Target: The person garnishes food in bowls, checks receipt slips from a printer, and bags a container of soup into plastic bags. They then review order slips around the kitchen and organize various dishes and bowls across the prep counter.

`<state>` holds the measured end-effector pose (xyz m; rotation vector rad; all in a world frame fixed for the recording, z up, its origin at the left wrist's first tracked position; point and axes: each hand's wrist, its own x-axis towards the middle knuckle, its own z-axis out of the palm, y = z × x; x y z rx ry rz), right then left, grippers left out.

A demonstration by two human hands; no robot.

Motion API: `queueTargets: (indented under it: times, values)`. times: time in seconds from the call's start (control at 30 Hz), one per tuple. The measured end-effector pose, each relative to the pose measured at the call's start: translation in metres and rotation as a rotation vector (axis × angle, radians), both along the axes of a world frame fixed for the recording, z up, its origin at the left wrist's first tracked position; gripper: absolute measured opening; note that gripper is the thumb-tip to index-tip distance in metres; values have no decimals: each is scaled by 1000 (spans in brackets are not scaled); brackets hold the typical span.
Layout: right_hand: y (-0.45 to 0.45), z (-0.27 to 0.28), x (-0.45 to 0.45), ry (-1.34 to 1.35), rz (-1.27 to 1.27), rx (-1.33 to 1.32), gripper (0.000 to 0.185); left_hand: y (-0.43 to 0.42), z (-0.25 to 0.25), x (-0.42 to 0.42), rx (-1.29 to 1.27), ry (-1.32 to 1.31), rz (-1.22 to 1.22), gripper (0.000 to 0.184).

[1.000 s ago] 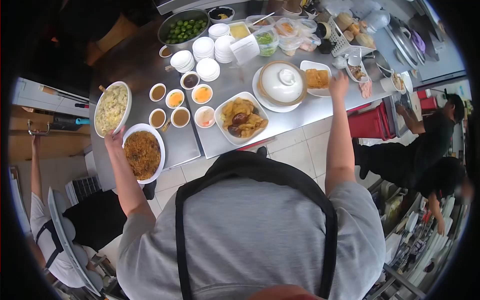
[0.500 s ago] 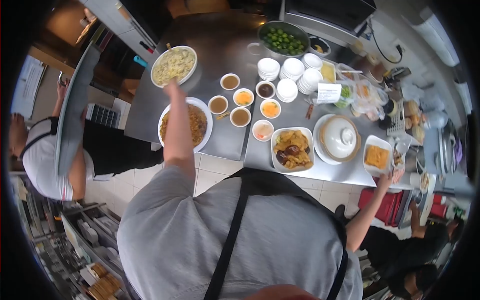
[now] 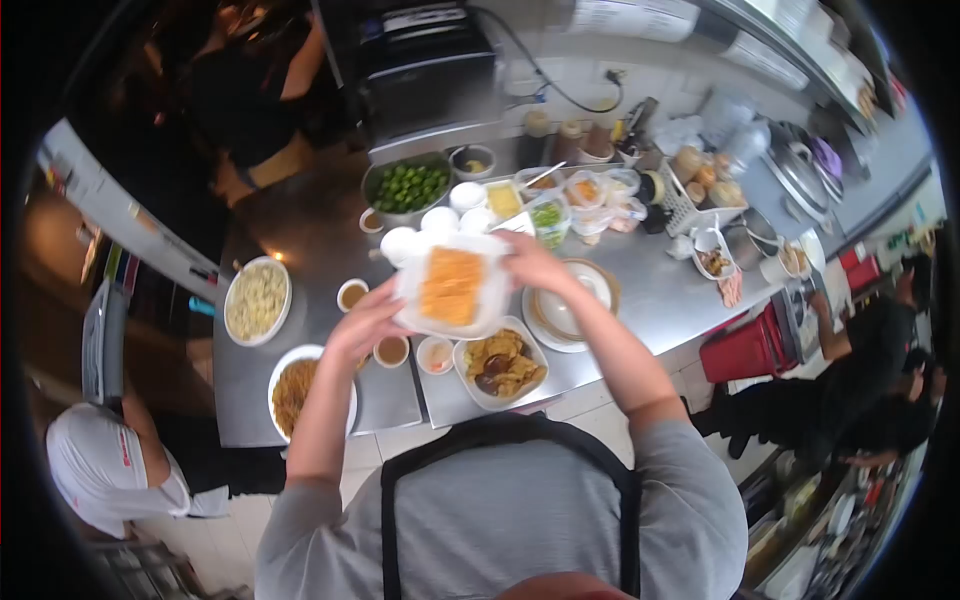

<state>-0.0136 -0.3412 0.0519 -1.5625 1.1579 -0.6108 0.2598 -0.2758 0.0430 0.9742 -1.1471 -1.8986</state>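
A white square dish [image 3: 408,282] with an orange slab of food [image 3: 452,287] on it is raised above the counter between my two hands. My left hand [image 3: 368,318] grips its left edge, and my right hand [image 3: 532,262] closes on its right edge. Under my right forearm, a lidded clay pot [image 3: 570,305] sits partly covered. Below the dish stands a white square bowl [image 3: 545,375] of browned food with dark pieces. Beside my left forearm is a plate [image 3: 348,405] of brown fried food. Small sauce cups [image 3: 392,350] lie partly hidden under my left hand.
A bowl of pale food [image 3: 258,300] stands at the counter's left. Behind are a pot of green limes [image 3: 408,188], white cups [image 3: 468,195], bagged ingredients [image 3: 590,190] and a white basket [image 3: 705,200]. Co-workers stand at left [image 3: 110,460], back left [image 3: 240,95] and right [image 3: 850,330].
The dish with the orange food has left the counter's right end and moved left, lifted. My left hand has come from the pale-food bowl to its edge. The view has turned right.
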Motion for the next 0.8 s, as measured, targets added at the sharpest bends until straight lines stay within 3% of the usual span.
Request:
queueTargets:
  times: [0.07, 0.1, 0.17, 0.23, 0.3, 0.33, 0.4, 0.5, 0.57, 0.63, 0.73, 0.8]
  values:
    - [-20, -19, 50, -155, 32, -12, 49, 2, -17, 35, 8, -80, 182, 49]
    - [-25, -15, 69, -15, 65, -115, 47, 4, -11, 46, -4, -68, 241, 48]
    - [-38, -29, 108, -222, 84, -8, 47, -6, -27, 87, 17, -85, 317, 49]
    - [-31, -20, 123, -157, 146, -104, 54, -18, -41, 119, 41, -49, 378, 48]
    - [-26, -21, 123, -109, 126, -366, 61, -36, -63, 144, 55, 5, 535, 45]
    - [-17, -15, 114, -108, 114, -409, 56, -48, -82, 162, 52, 1, 524, 45]
    - [-2, -5, 86, -142, 98, -412, 51, -79, -125, 197, 164, 91, 780, 44]
    - [12, -11, 30, -248, -27, -413, 38, -115, -168, 226, 224, 114, 929, 42]
    - [24, -19, -17, -256, -184, -329, 36, -127, -181, 230, 222, 76, 961, 42]
    - [40, -28, -65, -139, -375, -466, 29, -134, -192, 232, 220, 36, 1000, 43]
    - [63, -45, -134, -130, -588, -314, 28, -136, -201, 230, 196, 121, 1003, 49]
    - [75, -68, -174, -53, -701, -429, 29, -152, -224, 232, 160, 115, 1044, 46]
